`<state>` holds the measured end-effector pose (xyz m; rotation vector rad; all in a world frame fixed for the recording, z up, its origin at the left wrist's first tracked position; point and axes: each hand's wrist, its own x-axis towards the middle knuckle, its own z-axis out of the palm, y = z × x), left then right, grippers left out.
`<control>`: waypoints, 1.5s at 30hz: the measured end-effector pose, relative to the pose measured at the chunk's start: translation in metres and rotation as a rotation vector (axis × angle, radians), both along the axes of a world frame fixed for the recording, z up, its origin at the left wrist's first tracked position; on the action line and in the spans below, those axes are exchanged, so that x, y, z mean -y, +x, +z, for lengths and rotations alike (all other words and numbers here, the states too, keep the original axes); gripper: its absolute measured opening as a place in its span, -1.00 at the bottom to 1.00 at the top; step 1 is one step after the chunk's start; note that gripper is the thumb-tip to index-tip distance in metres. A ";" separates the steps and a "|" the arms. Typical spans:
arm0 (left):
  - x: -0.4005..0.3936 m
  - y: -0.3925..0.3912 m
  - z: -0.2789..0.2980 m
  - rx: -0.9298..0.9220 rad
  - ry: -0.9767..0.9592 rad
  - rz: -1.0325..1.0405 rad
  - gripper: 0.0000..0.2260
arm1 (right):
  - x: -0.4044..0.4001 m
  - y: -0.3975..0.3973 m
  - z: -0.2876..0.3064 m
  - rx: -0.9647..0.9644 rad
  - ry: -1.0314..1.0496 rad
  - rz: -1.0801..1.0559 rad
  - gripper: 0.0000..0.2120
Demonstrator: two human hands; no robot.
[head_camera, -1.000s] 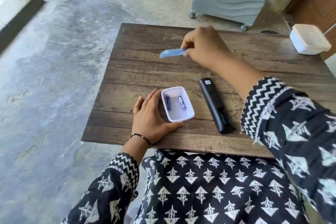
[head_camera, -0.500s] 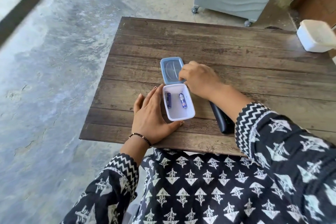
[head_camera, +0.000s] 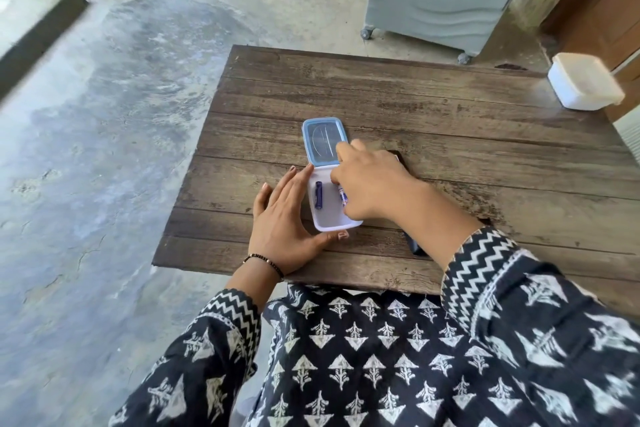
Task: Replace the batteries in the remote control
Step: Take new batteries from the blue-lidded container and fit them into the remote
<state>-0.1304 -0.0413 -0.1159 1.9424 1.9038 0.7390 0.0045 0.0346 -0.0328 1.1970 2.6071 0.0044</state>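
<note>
Bench (head_camera: 450, 121): weathered wooden planks, seen from above by a seated person in a black-and-white patterned top.
Box (head_camera: 332, 222): small white open tub near the front edge of the bench, between the two hands.
Lid (head_camera: 323, 139): blue-rimmed and clear, lying flat on the bench just beyond the box, touching or nearly touching its far edge.
Batteries: one dark blue battery (head_camera: 318, 195) lies along the left side of the box; a second battery (head_camera: 343, 197) lies on the right side, mostly hidden under the right hand.
Left hand (head_camera: 287, 222): flat and spread wide on the bench, fingers against the left wall of the box, thumb along its near edge, grasping nothing.
Right hand (head_camera: 372, 184): reaches over the right part of the box, fingers curled down towards the second battery; whether they have closed on it cannot be told.
Remote (head_camera: 414, 247): black, lying on the bench right of the box, almost wholly covered by the right forearm; only its near end and a far corner show.
Tub (head_camera: 585, 81): a second white container with its lid on, at the far right corner.
</note>
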 end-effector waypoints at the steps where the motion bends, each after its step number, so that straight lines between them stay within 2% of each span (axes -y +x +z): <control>1: 0.000 0.000 0.000 0.001 -0.001 0.002 -0.09 | 0.002 -0.002 0.001 0.028 0.009 0.000 -0.74; 4: 0.000 0.001 0.001 0.006 -0.009 0.002 -0.07 | 0.005 -0.006 -0.001 0.054 0.033 0.009 -0.78; 7: 0.000 0.000 0.002 0.014 -0.009 0.012 -0.05 | 0.003 -0.003 -0.005 -0.039 0.030 0.014 -0.78; 9: 0.001 -0.001 0.003 0.027 0.001 0.021 -0.02 | 0.003 0.005 -0.004 -0.177 -0.027 -0.043 -0.72; 12: 0.002 -0.003 0.003 0.033 -0.014 0.012 0.06 | 0.010 0.027 0.002 -0.497 -0.180 -0.249 -0.61; 14: 0.004 -0.004 0.002 0.043 -0.026 -0.003 0.09 | 0.019 0.044 0.007 -0.654 -0.212 -0.339 -0.60; 17: 0.014 -0.004 0.004 0.153 0.066 0.063 -0.07 | 0.036 0.070 0.013 -0.820 -0.259 -0.437 -0.59; 20: 0.027 0.019 0.026 0.274 0.350 0.246 -0.44 | 0.050 0.099 0.018 -0.928 -0.260 -0.517 -0.60; 22: 0.030 0.051 0.047 0.333 0.453 0.206 -0.66 | 0.057 0.116 0.015 -1.010 -0.236 -0.565 -0.59; 24: 0.025 0.088 0.065 0.319 0.314 0.053 -0.75 | 0.064 0.131 0.011 -1.094 -0.212 -0.618 -0.56; 26: 0.012 0.120 0.069 0.183 0.007 -0.010 -0.73 | 0.070 0.140 0.006 -1.170 -0.193 -0.659 -0.54; 28: -0.004 0.149 0.067 0.042 -0.296 0.067 -0.67 | 0.076 0.151 0.004 -1.230 -0.181 -0.682 -0.53; 30: -0.015 0.168 0.064 -0.031 -0.460 0.165 -0.53 | 0.082 0.161 0.002 -1.260 -0.184 -0.693 -0.53; 33: -0.029 0.182 0.056 -0.087 -0.489 0.271 -0.30 | 0.088 0.173 -0.002 -1.257 -0.197 -0.700 -0.53; 35: -0.035 0.183 0.050 -0.116 -0.488 0.319 -0.25 | 0.090 0.180 -0.004 -1.257 -0.208 -0.699 -0.53; 41: -0.042 0.174 0.044 -0.058 -0.501 0.331 -0.31 | 0.093 0.188 -0.006 -1.303 -0.237 -0.709 -0.54; 45: -0.036 0.174 0.044 0.093 -0.460 0.323 -0.48 | 0.097 0.188 -0.007 -1.281 -0.260 -0.713 -0.54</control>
